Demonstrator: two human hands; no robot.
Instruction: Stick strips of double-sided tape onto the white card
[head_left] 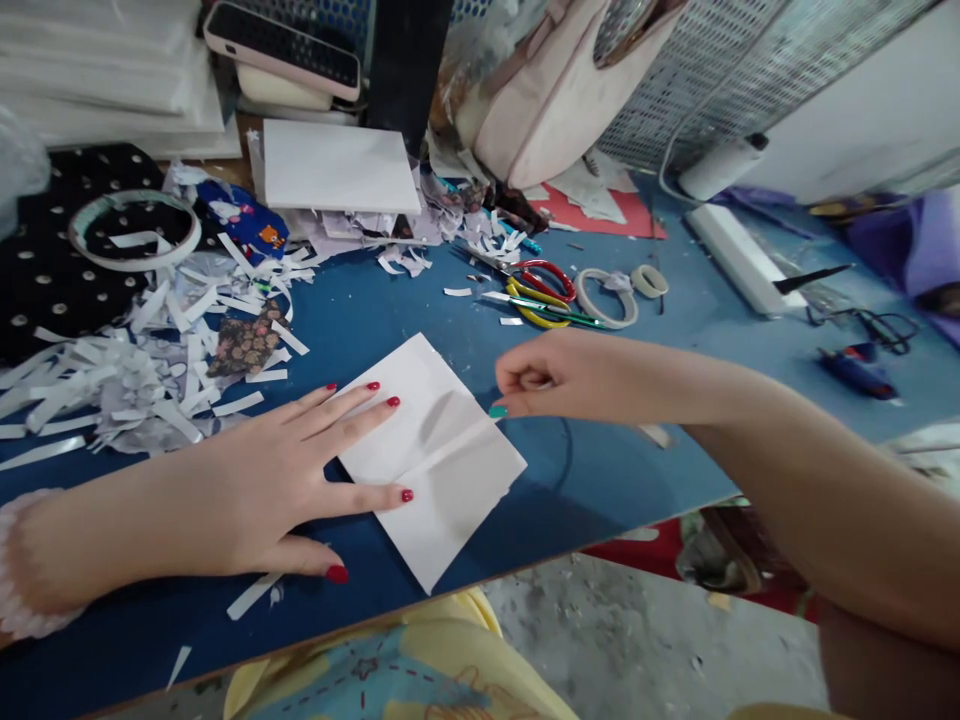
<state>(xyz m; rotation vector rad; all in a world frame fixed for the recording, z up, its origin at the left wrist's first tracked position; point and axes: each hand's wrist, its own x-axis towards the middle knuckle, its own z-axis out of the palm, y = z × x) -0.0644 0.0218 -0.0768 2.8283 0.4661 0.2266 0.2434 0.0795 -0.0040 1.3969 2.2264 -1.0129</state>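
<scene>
A white sheet of paper [450, 480] with a raised crease across its middle lies turned cornerwise near the table's front edge. My left hand [300, 470] rests palm down with fingers spread, its fingertips on the paper's left part. At the paper's right edge, by the end of the crease, is my right hand [536, 375], its fingers curled closed. A small teal patch shows at its thumb tip; whether it is a nail or a held thing is unclear. The inside of that hand is hidden. Scissors with red handles [551, 280] and yellow-handled snips [536, 305] lie beyond it.
White paper strips [157, 370] heap at the left, beside a roll of tape [135, 230]. A stack of white cards [341, 165] stands at the back. More tape rings [611, 300], a white box [746, 260] and a blue tool [859, 370] lie to the right.
</scene>
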